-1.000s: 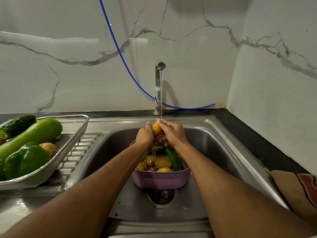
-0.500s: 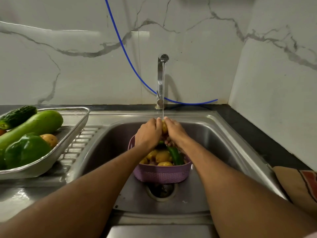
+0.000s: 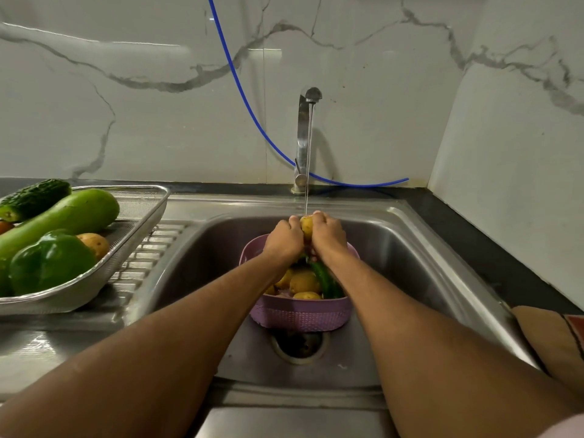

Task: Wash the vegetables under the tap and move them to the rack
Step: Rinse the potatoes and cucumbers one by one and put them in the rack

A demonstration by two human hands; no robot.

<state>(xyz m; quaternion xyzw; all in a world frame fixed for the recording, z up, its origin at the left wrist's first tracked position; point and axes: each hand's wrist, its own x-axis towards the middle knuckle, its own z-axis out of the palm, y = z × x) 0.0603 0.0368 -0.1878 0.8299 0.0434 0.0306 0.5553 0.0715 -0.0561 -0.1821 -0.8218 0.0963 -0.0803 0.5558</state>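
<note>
From the head view, a potato [image 3: 306,225] sits pressed between the two hands above the sink [image 3: 410,248], right under the thin stream falling from the tap [image 3: 306,134]. The left hand [image 3: 283,239] covers its left side and the right hand [image 3: 327,237] its right side, fingers of both curled round it and clamped on, so that only the top of the potato shows between the knuckles. Below the hands a purple basket [image 3: 300,314] stands in the sink over the drain [image 3: 298,346], holding more potatoes [image 3: 304,282] and a green chilli [image 3: 325,278]. Left of the sink a wire rack [image 3: 142,216] rests on the ribbed drainer, carrying a bitter gourd [image 3: 34,197], a long pale gourd [image 3: 66,221], a capsicum [image 3: 50,263] and another potato [image 3: 94,245] touching the capsicum. A blue hose [image 3: 246,105] runs down the marble wall behind the tap. A folded cloth [image 3: 556,339] lies on the dark tabletop at the right edge.
</note>
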